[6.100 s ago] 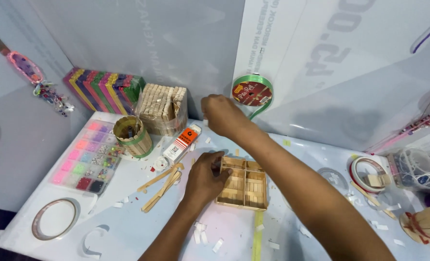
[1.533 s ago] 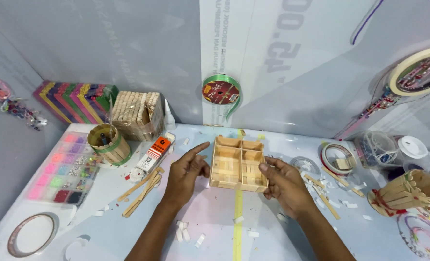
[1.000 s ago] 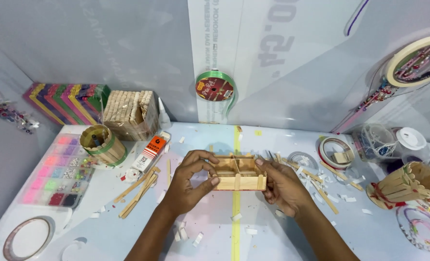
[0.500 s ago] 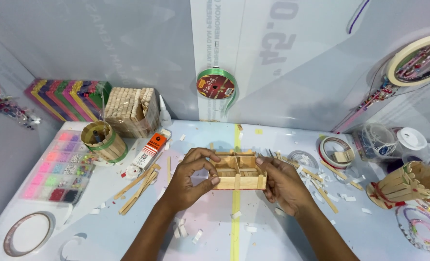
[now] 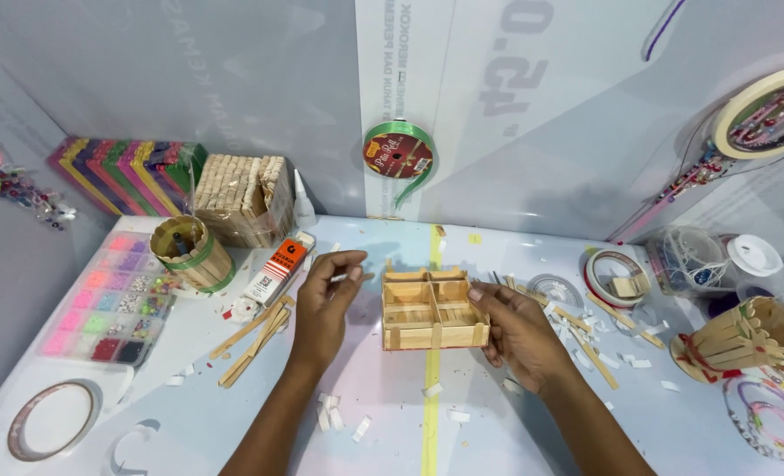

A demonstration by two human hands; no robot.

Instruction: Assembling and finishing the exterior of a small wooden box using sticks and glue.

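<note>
A small tray made of wooden craft sticks, divided into four compartments, is tilted up off the white table. My right hand holds it by its right side. My left hand is just left of the tray, apart from it, with thumb and forefinger pinched on a tiny pale sliver. Loose wooden sticks lie to the left of that hand.
An orange-and-white glue tube, a stick-wrapped cup, a stick box and a bead organiser stand left. Tape rolls, a stick basket and scraps lie right. A green ribbon spool hangs on the wall.
Both hands held the tray half a second ago. My left hand has let go and moved left and up, now pinching a small bit. The tray stays in my right hand.
</note>
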